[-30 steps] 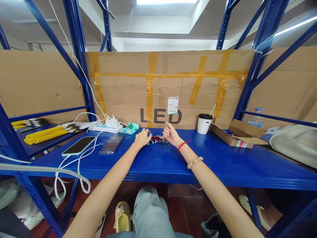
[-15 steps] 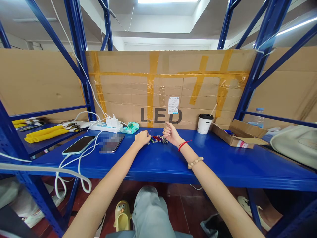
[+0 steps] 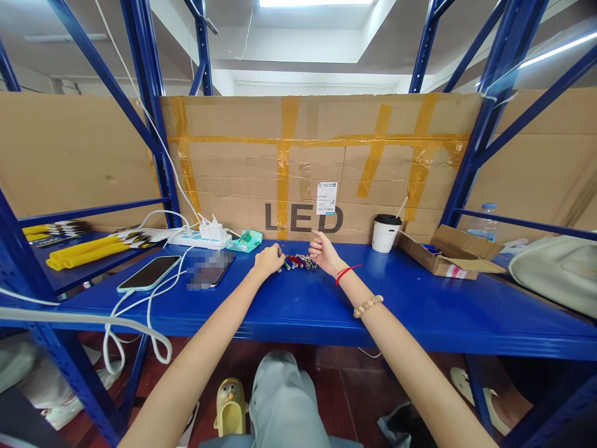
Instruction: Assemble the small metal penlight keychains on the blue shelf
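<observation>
A row of small coloured rods with shiny metallic ends (image 3: 298, 262) lies on the blue tabletop (image 3: 298, 305); their exact kind is too small to tell. At the row's left end, my left hand (image 3: 269, 259) rests low with its fingers closed, and whatever they grip is hidden. My right hand (image 3: 324, 252) is raised just beyond the metallic end on the right. Its fingers are curled in, the thumb side facing up, and I cannot make out anything between them. A red string and a beaded bracelet circle the right wrist and forearm.
To the left lie two phones (image 3: 149, 274), white cables, a power strip (image 3: 193, 236) and a green packet (image 3: 245, 241). Yellow-handled brushes (image 3: 88, 250) sit further left. On the right stand a lidded paper cup (image 3: 386, 234) and an open cardboard box (image 3: 443, 261). Cardboard (image 3: 233, 174) walls the back.
Hardly anything differs. The fingers of both hands have shifted very slightly, while the rods and everything around them stay in place.
</observation>
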A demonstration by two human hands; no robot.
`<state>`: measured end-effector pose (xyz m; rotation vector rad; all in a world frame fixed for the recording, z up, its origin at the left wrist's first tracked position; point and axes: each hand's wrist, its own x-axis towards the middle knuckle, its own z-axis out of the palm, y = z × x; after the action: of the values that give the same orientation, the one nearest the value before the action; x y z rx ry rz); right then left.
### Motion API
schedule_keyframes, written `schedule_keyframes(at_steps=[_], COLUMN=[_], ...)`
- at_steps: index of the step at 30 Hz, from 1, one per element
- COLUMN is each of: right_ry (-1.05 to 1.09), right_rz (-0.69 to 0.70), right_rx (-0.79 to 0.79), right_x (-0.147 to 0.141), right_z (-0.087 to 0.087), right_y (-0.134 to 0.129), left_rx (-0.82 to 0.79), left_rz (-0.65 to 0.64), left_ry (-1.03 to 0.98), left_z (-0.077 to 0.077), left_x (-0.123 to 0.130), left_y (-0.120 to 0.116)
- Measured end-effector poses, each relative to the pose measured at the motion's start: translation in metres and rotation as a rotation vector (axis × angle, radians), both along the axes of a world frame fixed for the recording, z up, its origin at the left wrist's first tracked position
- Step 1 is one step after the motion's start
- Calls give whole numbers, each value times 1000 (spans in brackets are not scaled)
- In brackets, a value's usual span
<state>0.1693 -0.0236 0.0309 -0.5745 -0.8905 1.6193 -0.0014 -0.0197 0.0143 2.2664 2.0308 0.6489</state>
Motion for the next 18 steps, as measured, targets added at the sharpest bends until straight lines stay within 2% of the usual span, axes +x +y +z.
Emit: schedule_keyframes(at_steps=[8,18], right_ry=[-85,-52], right_rz=[-144,-178], right_rx=[46,17], right_x=[-1,-2], right_z=[1,-1], right_y=[-1,0], left_rx=[21,-18], left_rz=[-24,-1], left_ry=[-2,34], left_z=[-1,0], left_x=[0,-1], left_y=[1,-2])
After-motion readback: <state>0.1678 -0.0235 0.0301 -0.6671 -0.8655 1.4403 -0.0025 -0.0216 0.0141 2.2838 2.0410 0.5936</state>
